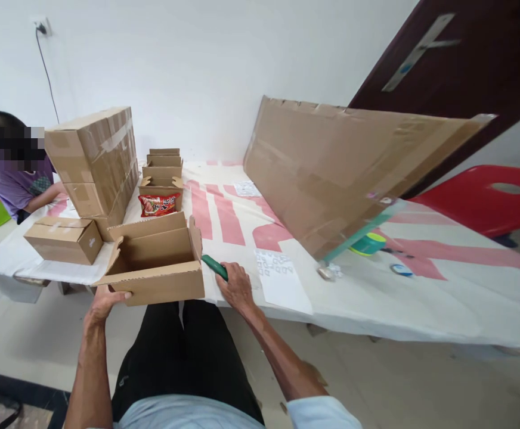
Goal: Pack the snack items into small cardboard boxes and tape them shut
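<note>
An open cardboard box (pixel 161 285) stands at the table's front edge, its flaps raised and its inside facing up. My left hand (pixel 103 302) grips the lower left front corner, thumb on the front wall and the other fingers partly hidden. Right of the box, my right hand (pixel 237 285) is closed around a slim dark green tool (pixel 214 266) that looks like a box cutter; no blade shows. The tool's tip is close to the box's right side. Behind the box, a red snack packet (pixel 158 205) leans on another open box (pixel 160 179).
Taped boxes (pixel 108 149) are stacked at the left, with a closed box (pixel 65 238) before them. A person (pixel 22 173) sits beyond. A large cardboard sheet (pixel 344 173) leans across the table. A printed paper (pixel 282 280), tape roll (pixel 367 244) and red chair (pixel 488 196) are to the right.
</note>
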Available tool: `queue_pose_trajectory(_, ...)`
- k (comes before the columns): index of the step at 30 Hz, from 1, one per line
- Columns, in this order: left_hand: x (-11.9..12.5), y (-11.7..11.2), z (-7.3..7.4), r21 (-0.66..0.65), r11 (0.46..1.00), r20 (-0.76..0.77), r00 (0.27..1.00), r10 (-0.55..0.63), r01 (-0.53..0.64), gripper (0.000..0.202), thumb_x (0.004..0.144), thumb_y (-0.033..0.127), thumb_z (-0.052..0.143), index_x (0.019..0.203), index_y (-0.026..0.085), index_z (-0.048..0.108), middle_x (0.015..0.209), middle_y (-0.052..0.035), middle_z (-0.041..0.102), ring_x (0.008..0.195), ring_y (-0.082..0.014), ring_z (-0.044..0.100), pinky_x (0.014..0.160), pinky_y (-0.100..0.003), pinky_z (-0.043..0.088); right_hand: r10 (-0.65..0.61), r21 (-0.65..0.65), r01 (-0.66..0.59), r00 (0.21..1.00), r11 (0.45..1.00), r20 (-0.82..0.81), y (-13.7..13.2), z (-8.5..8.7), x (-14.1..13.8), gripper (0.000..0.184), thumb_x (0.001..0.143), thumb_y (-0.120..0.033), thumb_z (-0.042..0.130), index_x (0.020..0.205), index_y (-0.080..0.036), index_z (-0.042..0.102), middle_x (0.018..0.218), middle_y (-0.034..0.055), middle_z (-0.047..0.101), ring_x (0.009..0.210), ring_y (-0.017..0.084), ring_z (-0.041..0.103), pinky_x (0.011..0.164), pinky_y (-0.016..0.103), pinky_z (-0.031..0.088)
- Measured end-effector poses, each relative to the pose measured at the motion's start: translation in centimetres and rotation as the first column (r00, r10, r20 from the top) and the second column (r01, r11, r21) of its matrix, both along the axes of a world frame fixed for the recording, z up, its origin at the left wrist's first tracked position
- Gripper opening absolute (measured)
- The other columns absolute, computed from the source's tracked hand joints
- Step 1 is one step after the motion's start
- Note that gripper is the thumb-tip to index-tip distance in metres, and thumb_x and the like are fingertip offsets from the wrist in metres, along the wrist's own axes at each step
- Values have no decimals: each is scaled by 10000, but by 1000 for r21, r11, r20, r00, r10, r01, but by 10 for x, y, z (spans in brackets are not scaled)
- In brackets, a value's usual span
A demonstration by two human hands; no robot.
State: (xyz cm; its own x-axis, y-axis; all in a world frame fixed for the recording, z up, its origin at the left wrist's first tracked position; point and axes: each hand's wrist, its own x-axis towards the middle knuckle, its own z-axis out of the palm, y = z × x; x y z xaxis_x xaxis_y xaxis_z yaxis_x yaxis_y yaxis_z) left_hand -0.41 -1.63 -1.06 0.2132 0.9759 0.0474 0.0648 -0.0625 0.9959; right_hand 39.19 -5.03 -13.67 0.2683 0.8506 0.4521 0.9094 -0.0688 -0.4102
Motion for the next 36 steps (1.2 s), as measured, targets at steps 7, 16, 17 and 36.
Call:
queue_pose_trajectory(7,4,4,-10,-74,997,160,987,24,-12,818,493,518,927,1189,142,721,1094,-156,811,1102,-407,749,981,-530,611,2,44,2,996,999,-87,-2,14,-3,298,961,-315,546,1201,-186,668,1160,157,690,1094,328,589,937,456,458)
queue_pose_trajectory(16,11,7,-12,-92,996,168,986,11,4,824,569,585,920,1232,133,733,1211,-194,799,1205,-449,722,1003,-513,596,405,277,-307,532,911,-743,-13,84,-33,749,933,-784,624,1426,-222,660,1455,173,681,1357,338,638,1085,507,549)
queue_pose_trajectory(17,13,8,-12,-91,996,147,989,6,8,835,570,594,926,1238,133,731,1226,-194,797,1216,-452,717,1007,-513,593,428,277,-360,462,891,-777,-14,90,-37,815,901,-805,658,1475,-228,633,1500,179,659,1391,346,623,1105,512,544)
queue_pose_trajectory(36,36,8,4,-54,995,2,997,-82,82,1065,632,563,957,1526,136,566,1444,-205,694,1384,-452,615,1037,-489,594,476,384,-457,100,802,-874,-16,88,-47,712,882,-688,773,1456,-276,687,1508,87,687,1494,348,542,1264,522,412)
